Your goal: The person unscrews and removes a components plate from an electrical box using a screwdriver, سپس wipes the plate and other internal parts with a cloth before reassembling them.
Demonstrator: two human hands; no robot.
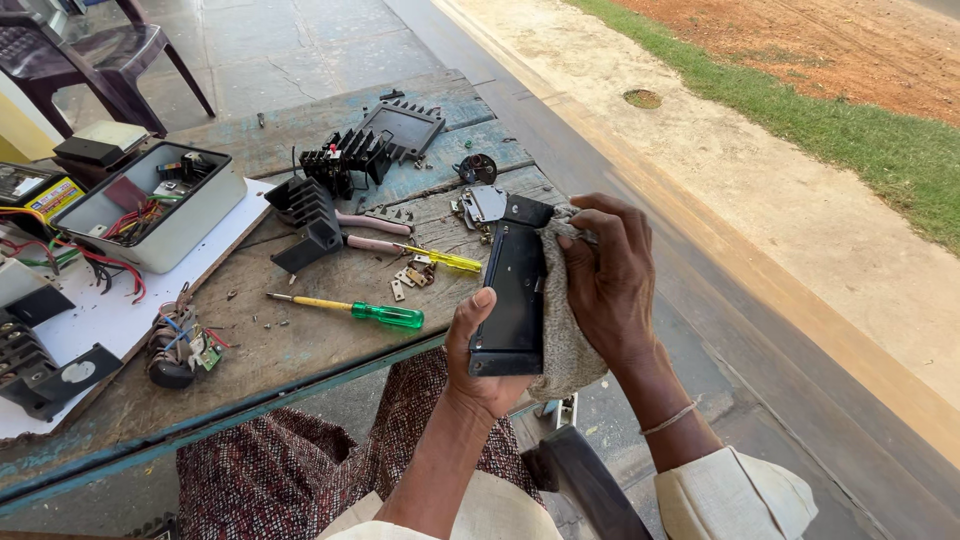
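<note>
The left hand [480, 350] holds a flat black rectangular panel [513, 300] from below, thumb laid up along its left edge and palm under its lower end, so its grip is clenched on the panel; the right hand [612, 285] presses a grey cloth [563, 340] against the panel's right side, fingers curled over the cloth near the top, its grip clenched on that cloth; the panel stands almost upright, just off the near right corner of the worn wooden table [300, 350], above the person's lap, and a small metal bracket [485, 203] shows at its upper end; a thin band [668, 419] circles the right wrist; on the table, just left of the left hand, lies a screwdriver with a green handle and yellow shaft [350, 308]; beyond it lies a second tool with a yellow handle [440, 259] and pink-handled pliers [370, 232], with small screws and metal bits scattered between them; further back sit black finned heat sinks [312, 220] and a black finned casing [400, 130]; at the left a grey open box [195, 225] full of red and coloured wires rests on a white board [110, 315]; a wound coil with wires [178, 345] lies near the table's front edge; a dark plastic chair [100, 55] stands on the paved floor behind the table; grass [880, 140] runs along the far right.
</note>
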